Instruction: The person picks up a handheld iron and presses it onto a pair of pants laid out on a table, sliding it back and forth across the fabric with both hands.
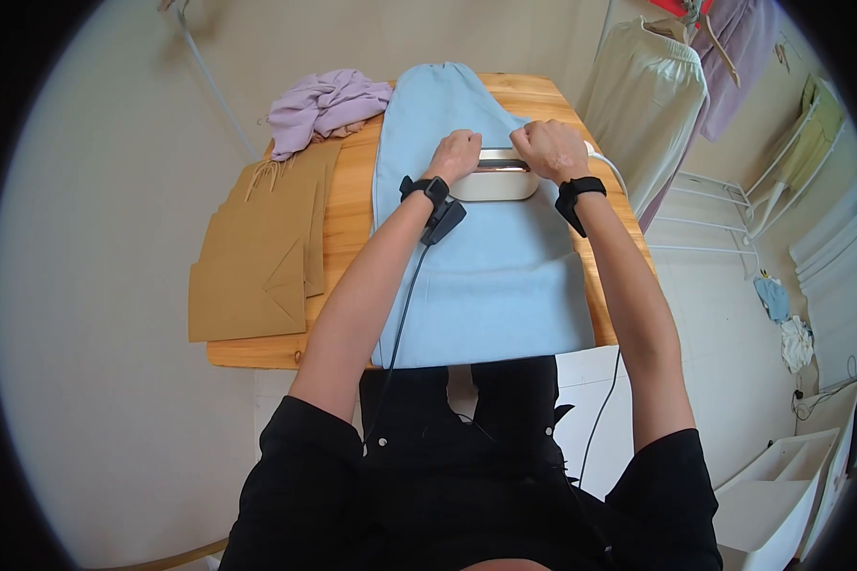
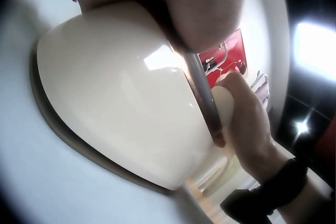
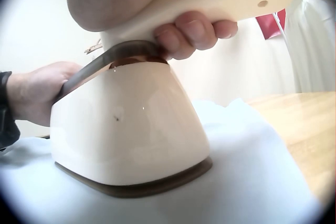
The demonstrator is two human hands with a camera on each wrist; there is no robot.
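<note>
Flat brown paper bags (image 1: 257, 257) lie left on the wooden tabletop (image 1: 348, 200). The left hand (image 1: 454, 155) and right hand (image 1: 548, 147) curl their fingers (image 3: 191, 32) around the cream-white iron (image 1: 493, 177), steadying it flat on pale blue trousers (image 1: 486, 276).

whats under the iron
The iron sits flat on the light blue garment, spread over the wooden table. The fabric beneath its soleplate is hidden.

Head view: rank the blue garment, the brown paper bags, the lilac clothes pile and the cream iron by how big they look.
1. blue garment
2. brown paper bags
3. lilac clothes pile, though it lies farther from the camera
4. cream iron, partly covered by both hands
</note>
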